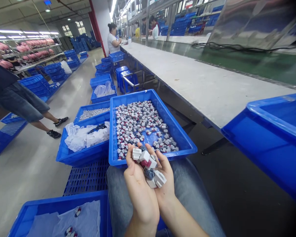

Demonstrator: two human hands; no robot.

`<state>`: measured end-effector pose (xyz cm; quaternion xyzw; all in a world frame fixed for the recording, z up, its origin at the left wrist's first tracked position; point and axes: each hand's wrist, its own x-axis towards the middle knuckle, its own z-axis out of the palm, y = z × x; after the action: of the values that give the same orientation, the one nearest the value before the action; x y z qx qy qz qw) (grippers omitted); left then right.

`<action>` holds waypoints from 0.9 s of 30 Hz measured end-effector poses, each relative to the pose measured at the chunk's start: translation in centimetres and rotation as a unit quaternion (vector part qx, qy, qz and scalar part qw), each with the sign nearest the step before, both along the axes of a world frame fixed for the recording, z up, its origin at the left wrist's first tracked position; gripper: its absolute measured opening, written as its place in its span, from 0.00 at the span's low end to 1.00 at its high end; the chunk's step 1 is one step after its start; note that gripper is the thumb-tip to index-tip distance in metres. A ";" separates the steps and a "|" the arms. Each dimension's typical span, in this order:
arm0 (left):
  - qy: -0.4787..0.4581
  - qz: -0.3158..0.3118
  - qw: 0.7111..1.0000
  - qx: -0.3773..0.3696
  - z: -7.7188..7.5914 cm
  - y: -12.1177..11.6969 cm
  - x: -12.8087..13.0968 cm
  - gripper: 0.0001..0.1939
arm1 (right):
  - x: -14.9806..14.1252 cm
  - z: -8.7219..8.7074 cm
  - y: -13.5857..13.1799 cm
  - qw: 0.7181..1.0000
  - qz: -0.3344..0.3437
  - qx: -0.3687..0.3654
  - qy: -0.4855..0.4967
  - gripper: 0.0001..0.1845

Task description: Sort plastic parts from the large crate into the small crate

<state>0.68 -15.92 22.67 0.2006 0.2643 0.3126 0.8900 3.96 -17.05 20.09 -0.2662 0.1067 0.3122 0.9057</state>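
Observation:
Both of my hands are cupped together over my lap, holding a handful of small white, red and grey parts (149,166). My left hand (136,184) curls round them from the left, and my right hand (166,179) cradles them from the right. Just beyond my fingertips a blue bin (185,136) rests on my knees, filled with several more of the same small parts (138,121).
A blue crate with white plastic bags (85,136) stands to the left, another with a liner and a few parts (61,214) at bottom left. A long grey workbench (199,79) runs on the right, with a blue bin (273,138) at its near end. People stand at far left and at the back.

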 end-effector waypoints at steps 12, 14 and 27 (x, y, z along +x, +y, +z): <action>-0.057 -0.028 0.987 -0.144 -3.4 4.0 -1.1 0.15 | -1.6 -1.6 0.9 0.897 -0.044 -0.196 -0.395 0.19; -0.074 -0.021 0.983 -0.165 -4.1 4.7 -1.6 0.16 | -2.1 -1.9 1.6 0.884 -0.032 -0.224 -0.409 0.20; -0.195 -0.027 0.965 -0.173 -7.0 9.1 -7.1 0.17 | -4.9 -3.5 6.1 0.914 -0.040 -0.233 -0.330 0.22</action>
<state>-6.40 -6.79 15.64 -0.0140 0.1300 0.2708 0.9537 -0.96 -10.96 16.63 -0.5529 -0.1178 0.1363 0.8135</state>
